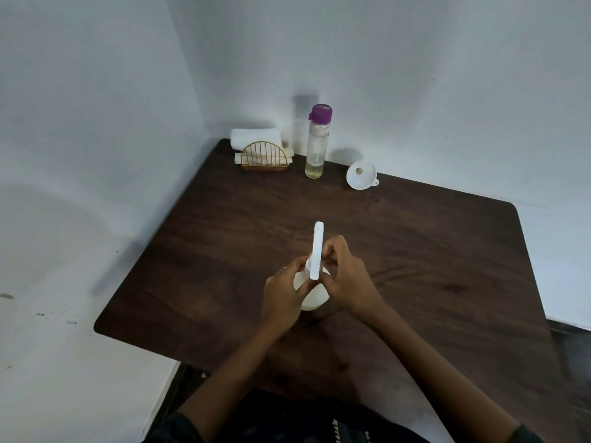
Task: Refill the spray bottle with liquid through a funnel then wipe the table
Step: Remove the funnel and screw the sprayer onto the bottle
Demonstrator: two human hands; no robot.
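Note:
A white spray bottle (315,297) stands upright near the middle of the dark wooden table (431,266). Its white spray head (317,251) points away from me. My left hand (283,294) wraps the bottle's body from the left. My right hand (347,276) grips the neck just under the spray head from the right. A white funnel (361,176) lies on its side at the back of the table. Left of the funnel stands a clear bottle (316,145) with a purple cap and a little yellowish liquid at the bottom.
A gold wire napkin holder (264,157) with white napkins sits at the back left corner, with a rolled white cloth (256,138) behind it. White walls close in the table at the back and left. The table's right edge drops to the floor.

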